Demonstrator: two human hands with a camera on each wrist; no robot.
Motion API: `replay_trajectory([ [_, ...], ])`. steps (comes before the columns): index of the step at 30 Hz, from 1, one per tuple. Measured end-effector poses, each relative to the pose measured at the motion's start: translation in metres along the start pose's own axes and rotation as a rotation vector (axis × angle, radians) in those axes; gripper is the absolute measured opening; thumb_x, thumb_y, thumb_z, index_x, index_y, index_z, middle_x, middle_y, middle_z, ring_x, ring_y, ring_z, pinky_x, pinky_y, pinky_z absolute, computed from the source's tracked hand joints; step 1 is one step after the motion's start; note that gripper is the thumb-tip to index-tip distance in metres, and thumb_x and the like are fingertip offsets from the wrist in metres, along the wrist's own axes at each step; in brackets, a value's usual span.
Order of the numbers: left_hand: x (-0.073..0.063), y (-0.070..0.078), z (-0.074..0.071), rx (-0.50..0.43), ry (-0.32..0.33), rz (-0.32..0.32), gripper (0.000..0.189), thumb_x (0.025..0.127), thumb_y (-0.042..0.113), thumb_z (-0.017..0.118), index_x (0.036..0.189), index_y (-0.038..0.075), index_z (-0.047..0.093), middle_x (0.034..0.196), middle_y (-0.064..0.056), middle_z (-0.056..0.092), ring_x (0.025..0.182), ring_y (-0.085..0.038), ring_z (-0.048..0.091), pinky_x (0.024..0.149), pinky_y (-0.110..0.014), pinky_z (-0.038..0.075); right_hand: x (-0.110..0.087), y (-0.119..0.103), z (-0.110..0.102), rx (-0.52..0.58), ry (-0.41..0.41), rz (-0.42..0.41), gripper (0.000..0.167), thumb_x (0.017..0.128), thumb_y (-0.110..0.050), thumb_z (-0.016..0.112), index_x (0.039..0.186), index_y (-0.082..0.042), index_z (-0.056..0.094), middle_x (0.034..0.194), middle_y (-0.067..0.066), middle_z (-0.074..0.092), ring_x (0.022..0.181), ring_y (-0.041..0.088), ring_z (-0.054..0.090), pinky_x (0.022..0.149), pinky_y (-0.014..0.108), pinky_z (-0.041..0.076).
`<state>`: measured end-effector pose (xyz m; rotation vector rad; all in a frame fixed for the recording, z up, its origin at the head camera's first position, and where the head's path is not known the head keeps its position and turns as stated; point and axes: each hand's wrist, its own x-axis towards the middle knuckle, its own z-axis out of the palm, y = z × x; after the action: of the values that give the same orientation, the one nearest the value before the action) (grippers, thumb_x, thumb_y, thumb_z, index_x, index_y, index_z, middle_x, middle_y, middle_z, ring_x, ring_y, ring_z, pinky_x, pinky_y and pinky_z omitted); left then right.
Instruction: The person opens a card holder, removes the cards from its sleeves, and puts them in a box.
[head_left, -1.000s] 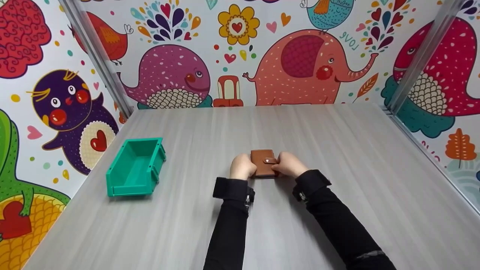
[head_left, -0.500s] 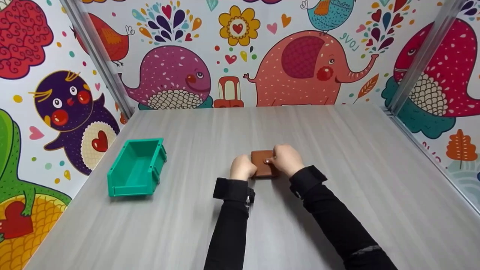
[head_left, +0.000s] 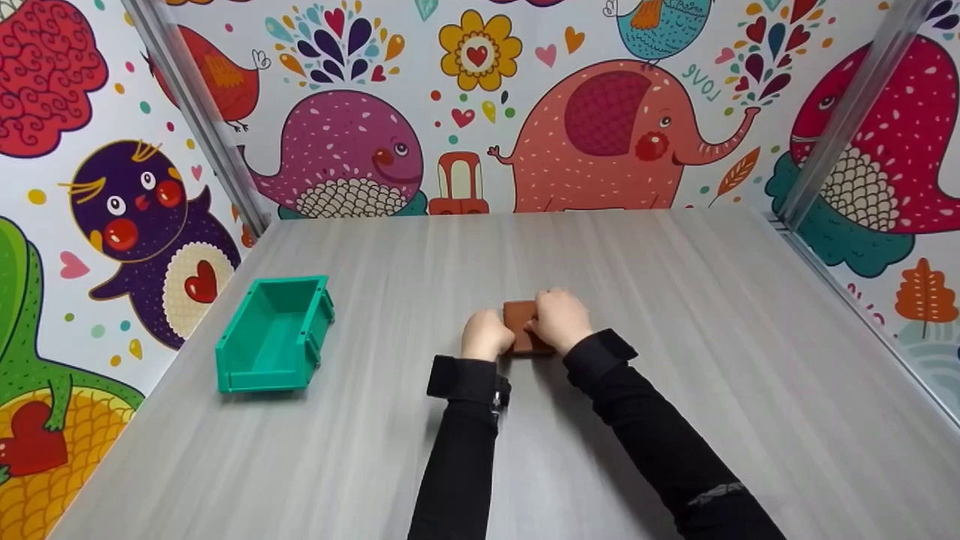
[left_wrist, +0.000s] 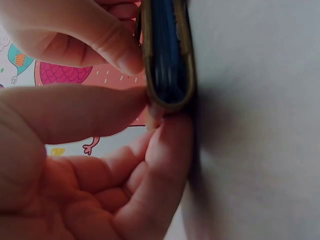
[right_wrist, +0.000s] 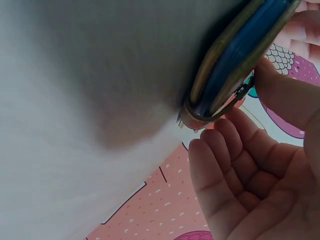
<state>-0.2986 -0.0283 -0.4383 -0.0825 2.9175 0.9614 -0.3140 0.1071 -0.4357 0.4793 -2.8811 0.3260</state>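
Observation:
A small brown wallet (head_left: 519,315) lies on the table between both hands. In the left wrist view, its rounded spine and blue inner layers show edge-on. My left hand (head_left: 484,335) pinches the wallet's left edge between thumb and index finger. My right hand (head_left: 561,319) covers the wallet's right part, its thumb on the front face. In the right wrist view, a closure strap (right_wrist: 234,101) bends round the wallet's edge; the right thumb presses near the strap's snap end, with curled fingers beside it. The snap itself is hidden in the head view.
A green plastic bin (head_left: 270,334) stands to the left on the grey wood-grain table (head_left: 360,450). Walls printed with cartoon animals (head_left: 600,142) rise at the back and sides, with metal posts (head_left: 832,120) at the corners.
My right hand has moved from the wallet's right edge up and left over its front, across the strap's snap. The left hand keeps its hold, and the wallet stays in place.

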Motion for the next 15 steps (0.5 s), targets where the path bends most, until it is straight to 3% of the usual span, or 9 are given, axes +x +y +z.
replay_trajectory([
  [6,-0.0004,-0.0007,0.0005,0.010,0.008,0.006,0.009,0.080,0.000,0.062,0.086,-0.002,0.069,0.090,-0.012,0.066,0.072,-0.024,0.054,0.062,-0.030,0.044,-0.0026,-0.0019,0.0021,-0.039,0.052,-0.038,0.026,0.085,-0.016,0.079,0.092,0.005,0.067,0.086,0.020,0.065,0.081,0.039,0.065,0.073,0.048,0.055],
  [12,-0.0002,-0.0015,0.0012,0.011,0.025,0.015,0.009,0.078,-0.001,0.062,0.082,-0.002,0.069,0.091,-0.013,0.068,0.071,-0.024,0.052,0.064,-0.032,0.046,-0.0039,-0.0054,0.0048,-0.085,0.141,-0.073,0.010,0.082,-0.003,0.072,0.076,0.004,0.067,0.075,0.017,0.063,0.070,0.036,0.064,0.061,0.047,0.055],
  [15,-0.0004,-0.0014,0.0012,0.014,0.032,0.020,0.009,0.077,-0.001,0.062,0.081,-0.002,0.069,0.093,-0.014,0.069,0.072,-0.024,0.052,0.067,-0.034,0.049,-0.0042,-0.0074,0.0050,-0.099,0.171,-0.075,0.011,0.082,0.001,0.068,0.071,0.003,0.067,0.071,0.016,0.062,0.066,0.035,0.064,0.057,0.045,0.055],
])
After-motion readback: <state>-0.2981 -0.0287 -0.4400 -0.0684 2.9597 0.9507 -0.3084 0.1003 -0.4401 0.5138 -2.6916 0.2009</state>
